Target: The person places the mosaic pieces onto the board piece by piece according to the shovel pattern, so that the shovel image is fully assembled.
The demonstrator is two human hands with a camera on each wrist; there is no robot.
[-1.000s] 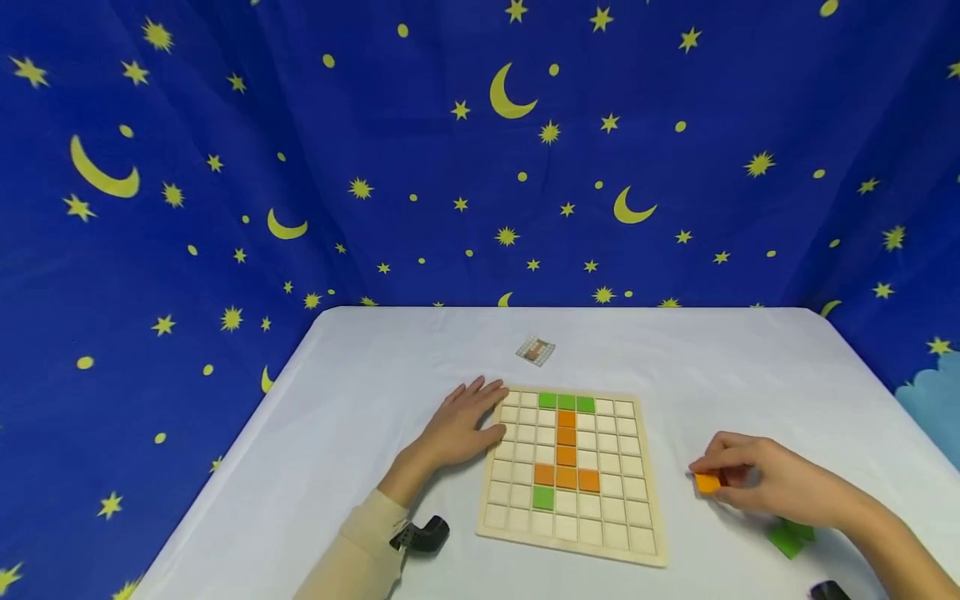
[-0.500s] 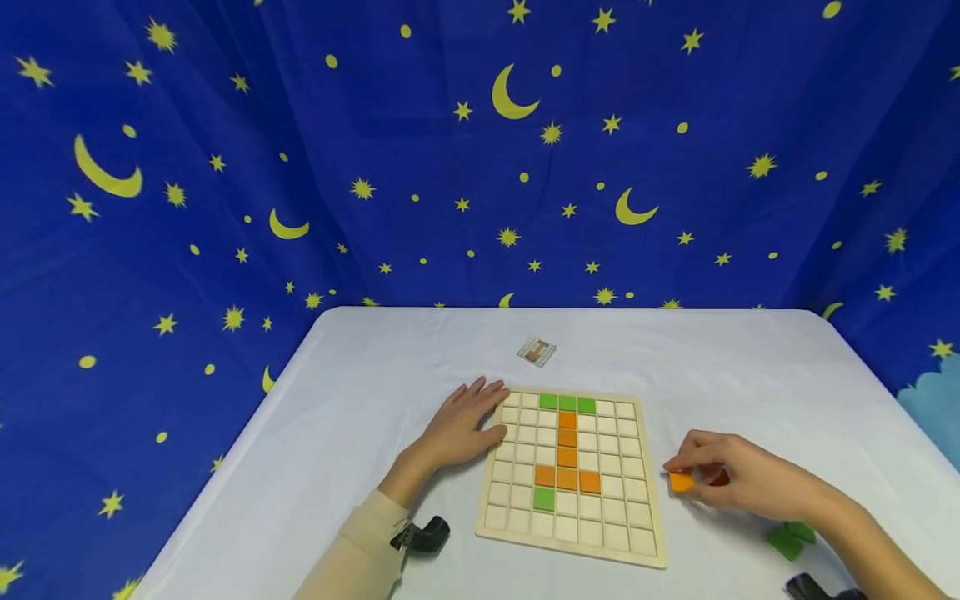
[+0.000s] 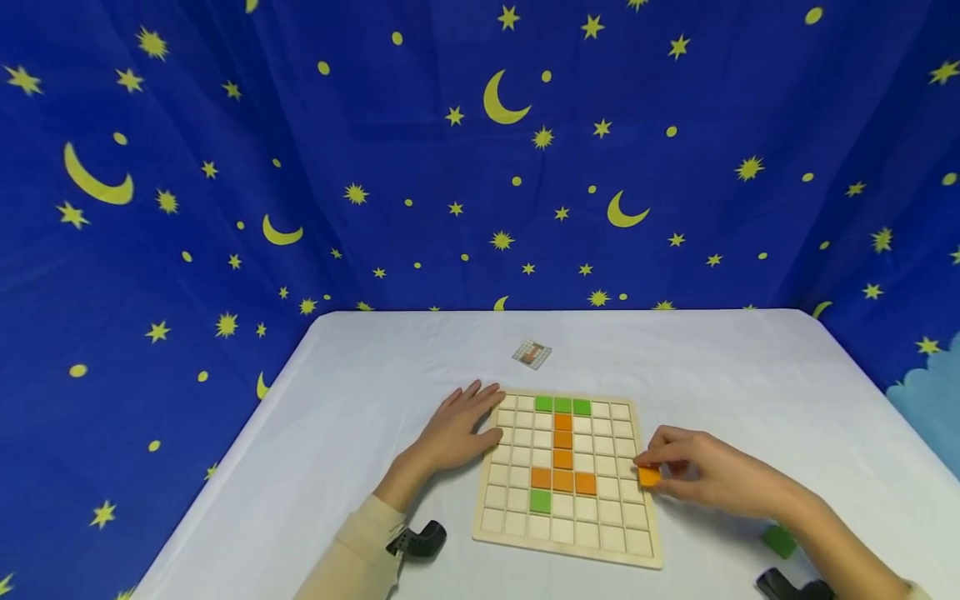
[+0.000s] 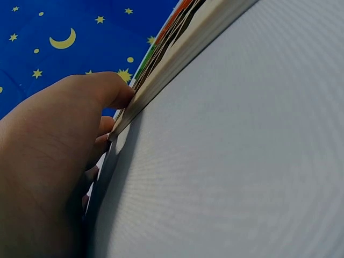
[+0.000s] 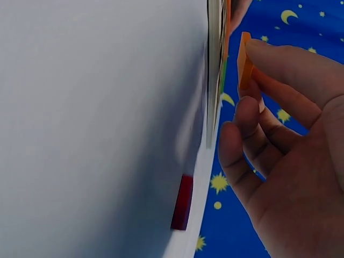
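Observation:
Between thumb and fingers, my right hand (image 3: pixel 701 468) pinches an orange square tile (image 3: pixel 648 476) at the right edge of a wooden grid board (image 3: pixel 587 531). The right wrist view shows that orange tile (image 5: pixel 245 60) held on edge, raised off the table. My left hand (image 3: pixel 459 425) lies with straight fingers against the board's upper left edge. Orange tiles (image 3: pixel 562 481) on the board form a column with a short row at its foot. Three green tiles (image 3: pixel 563 405) line the top row, and one green tile (image 3: pixel 540 501) sits below the orange row.
Beyond the board lies a small patterned card (image 3: pixel 532 354). A loose green tile (image 3: pixel 779 541) rests on the white table, partly under my right forearm. The right wrist view shows a red tile (image 5: pixel 183 203) on the table, hidden in the head view. Starry blue cloth (image 3: pixel 420 150) surrounds the table.
My right hand has carried the orange tile leftward, from the table's right side to the board's right edge. The left hand stays at the board.

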